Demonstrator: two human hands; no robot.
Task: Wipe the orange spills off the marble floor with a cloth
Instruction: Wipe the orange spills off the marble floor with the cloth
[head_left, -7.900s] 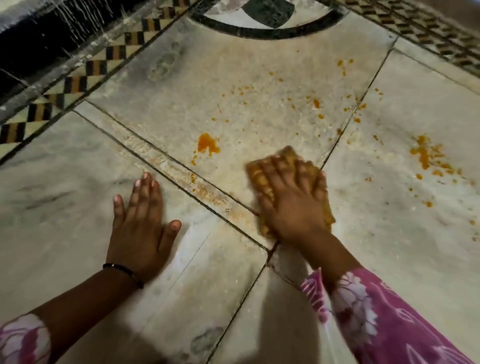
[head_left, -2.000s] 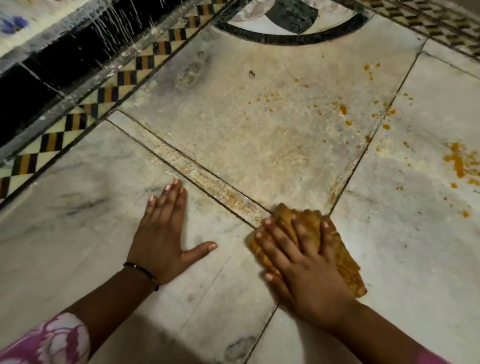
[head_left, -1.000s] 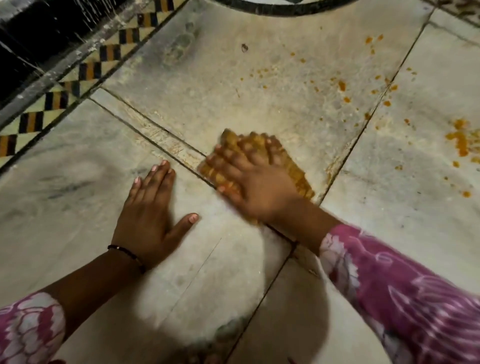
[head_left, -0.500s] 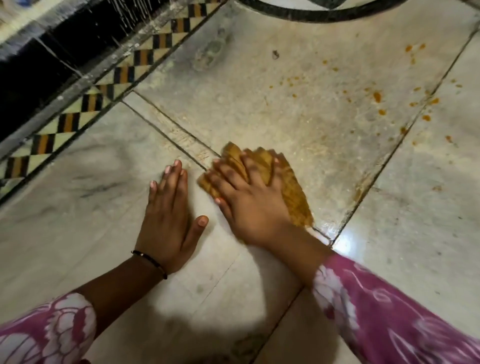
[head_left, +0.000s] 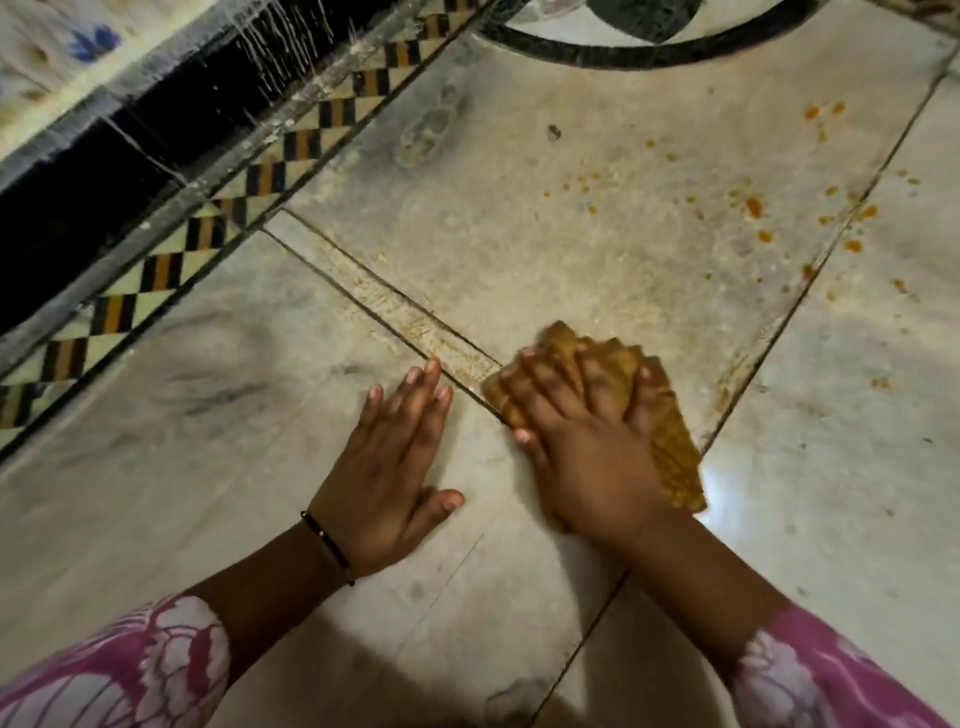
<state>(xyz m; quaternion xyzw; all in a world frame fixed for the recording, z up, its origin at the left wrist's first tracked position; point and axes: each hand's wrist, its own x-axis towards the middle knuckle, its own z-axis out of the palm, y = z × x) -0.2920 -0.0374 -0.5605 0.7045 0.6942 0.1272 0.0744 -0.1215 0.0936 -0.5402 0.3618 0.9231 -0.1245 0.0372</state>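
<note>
An orange-stained cloth (head_left: 670, 441) lies flat on the marble floor (head_left: 597, 260), across the narrow strip between two slabs. My right hand (head_left: 582, 441) presses down on it with straight, spread fingers. My left hand (head_left: 395, 467) rests flat on the floor just left of the cloth, fingers together, thumb out. Small orange spills (head_left: 753, 208) dot the slab at the upper right, with more drops (head_left: 852, 245) along the diagonal joint. Faint orange smears sit in the strip (head_left: 410, 322) ahead of the cloth.
A checkered black, orange and cream border (head_left: 208, 234) runs diagonally at the left, next to a dark wall base (head_left: 104, 171). A black curved inlay (head_left: 649, 57) lies at the top. A small dark speck (head_left: 554, 132) sits on the far slab.
The big orange blob seen earliest is wiped away. Over the last second my right hand and the cloth stayed on the strip beside my left hand, which stayed planted.
</note>
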